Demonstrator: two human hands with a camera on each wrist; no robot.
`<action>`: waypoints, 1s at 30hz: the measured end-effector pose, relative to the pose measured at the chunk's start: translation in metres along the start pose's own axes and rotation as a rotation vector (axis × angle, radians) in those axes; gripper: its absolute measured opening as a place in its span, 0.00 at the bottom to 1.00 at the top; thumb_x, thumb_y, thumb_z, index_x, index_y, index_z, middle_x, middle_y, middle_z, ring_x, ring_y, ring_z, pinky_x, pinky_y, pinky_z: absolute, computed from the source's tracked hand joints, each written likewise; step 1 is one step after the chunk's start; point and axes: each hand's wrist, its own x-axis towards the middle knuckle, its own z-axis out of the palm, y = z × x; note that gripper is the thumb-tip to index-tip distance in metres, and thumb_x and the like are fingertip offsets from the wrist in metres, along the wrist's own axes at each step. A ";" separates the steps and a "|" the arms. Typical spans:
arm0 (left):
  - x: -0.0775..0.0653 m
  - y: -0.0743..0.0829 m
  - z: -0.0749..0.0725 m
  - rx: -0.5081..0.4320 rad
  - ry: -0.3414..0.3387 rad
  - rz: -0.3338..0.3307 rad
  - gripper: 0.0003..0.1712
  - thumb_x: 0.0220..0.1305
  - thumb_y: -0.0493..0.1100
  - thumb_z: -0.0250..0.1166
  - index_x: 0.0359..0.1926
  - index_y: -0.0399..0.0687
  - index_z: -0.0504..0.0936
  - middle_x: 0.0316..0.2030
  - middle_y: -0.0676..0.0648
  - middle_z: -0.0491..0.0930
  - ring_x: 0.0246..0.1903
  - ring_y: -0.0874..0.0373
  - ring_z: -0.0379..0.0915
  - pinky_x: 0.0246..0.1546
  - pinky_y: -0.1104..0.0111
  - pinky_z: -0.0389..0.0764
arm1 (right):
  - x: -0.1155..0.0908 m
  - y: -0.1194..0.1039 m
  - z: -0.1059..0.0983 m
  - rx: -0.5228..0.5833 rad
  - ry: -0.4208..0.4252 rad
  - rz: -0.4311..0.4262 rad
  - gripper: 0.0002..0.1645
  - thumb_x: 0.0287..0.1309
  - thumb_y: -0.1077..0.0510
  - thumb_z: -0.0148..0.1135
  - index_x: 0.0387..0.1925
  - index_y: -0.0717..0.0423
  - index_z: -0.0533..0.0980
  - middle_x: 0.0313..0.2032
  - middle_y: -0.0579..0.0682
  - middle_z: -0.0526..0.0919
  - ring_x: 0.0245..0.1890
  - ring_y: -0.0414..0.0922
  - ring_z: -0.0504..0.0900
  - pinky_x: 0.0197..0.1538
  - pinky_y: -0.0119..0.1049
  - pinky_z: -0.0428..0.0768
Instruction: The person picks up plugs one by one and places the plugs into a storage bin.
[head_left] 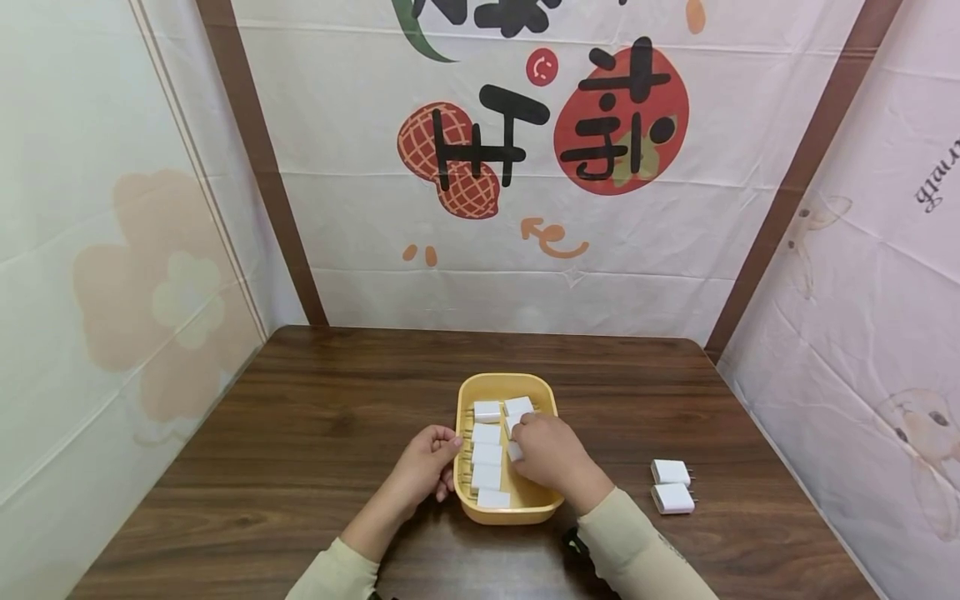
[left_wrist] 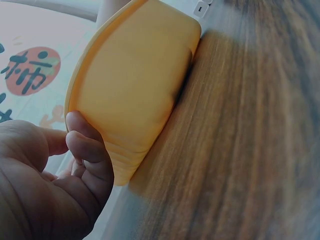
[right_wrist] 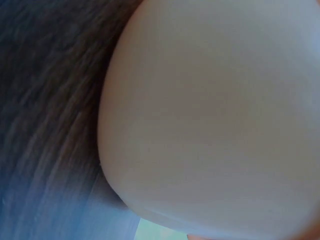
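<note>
A yellow plastic bin [head_left: 508, 517] stands on the table, with white charger plugs [head_left: 487, 455] lined up along its left side and a few more on its right side. My left hand [head_left: 424, 467] pinches the bin's left rim between thumb and fingers; in the left wrist view that hand [left_wrist: 65, 175] is at the bin's wall [left_wrist: 135, 75]. Inside the bin's right half, my right hand [head_left: 557, 454] holds a white charger plug [head_left: 514, 451], mostly hidden by the fingers. A blurred pale rounded surface [right_wrist: 210, 120] fills most of the right wrist view, where the right hand's fingers are hidden.
Two white charger plugs [head_left: 672, 486] lie side by side on the brown wooden table [head_left: 337, 400], right of the bin. Printed white cloth [head_left: 360, 300] hangs behind the table and along both sides.
</note>
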 end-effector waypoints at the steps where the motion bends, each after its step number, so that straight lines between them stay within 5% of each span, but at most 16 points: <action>1: 0.000 0.000 0.000 -0.001 0.000 -0.002 0.13 0.78 0.43 0.58 0.51 0.36 0.69 0.24 0.44 0.73 0.15 0.59 0.68 0.11 0.72 0.69 | 0.000 0.000 0.000 -0.001 0.001 0.000 0.13 0.52 0.49 0.74 0.28 0.51 0.80 0.27 0.43 0.75 0.27 0.40 0.71 0.34 0.38 0.76; 30: 0.001 0.000 0.000 -0.010 -0.001 -0.013 0.13 0.78 0.41 0.57 0.51 0.35 0.69 0.24 0.46 0.73 0.15 0.60 0.68 0.11 0.73 0.69 | 0.002 0.002 0.000 0.020 0.005 0.003 0.15 0.50 0.48 0.76 0.26 0.51 0.79 0.27 0.45 0.75 0.26 0.42 0.71 0.33 0.39 0.77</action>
